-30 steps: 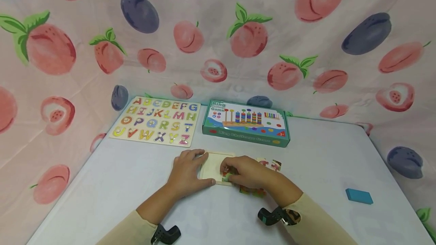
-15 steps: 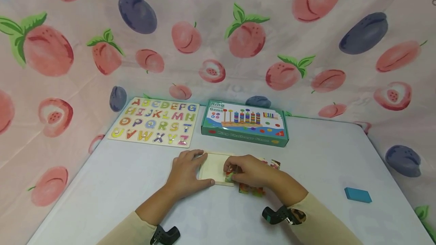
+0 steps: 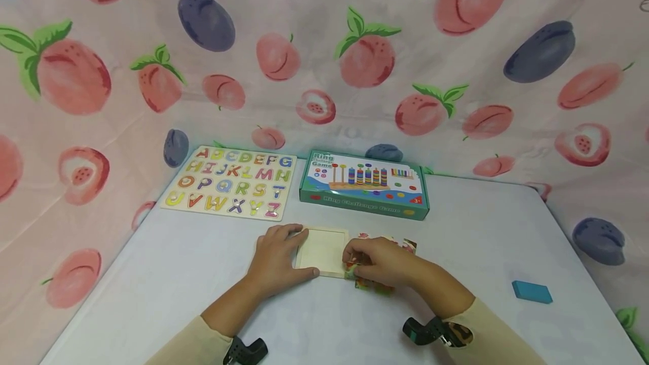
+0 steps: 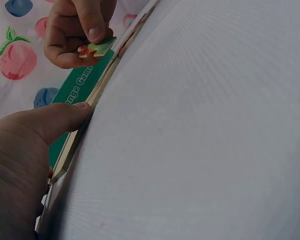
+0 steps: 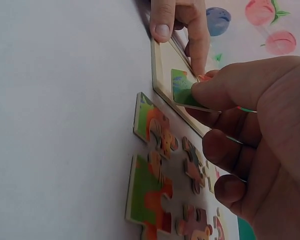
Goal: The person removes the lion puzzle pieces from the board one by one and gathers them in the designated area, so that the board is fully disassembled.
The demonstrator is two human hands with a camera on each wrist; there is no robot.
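Note:
My left hand (image 3: 276,255) holds the left side of a pale wooden puzzle tray (image 3: 323,249), thumb at the near rim and fingers at the far rim. The tray's inside is bare wood. My right hand (image 3: 382,261) pinches a green and red puzzle piece (image 5: 182,90) between thumb and fingers, over the tray's right edge. In the left wrist view that puzzle piece (image 4: 102,47) shows above the rim. Several loose puzzle pieces (image 5: 149,192) lie on the table right of the tray, partly hidden under my right hand in the head view.
An alphabet board (image 3: 230,183) lies at the back left. Beside it is a green Ring Challenge Game box (image 3: 365,185). A blue block (image 3: 532,292) rests far to the right on the white table (image 3: 471,230). A fruit-printed cloth (image 3: 324,49) hangs behind.
My right hand has moved right with the puzzle piece, from over the tray's inside to its right edge. The left hand stays on the tray.

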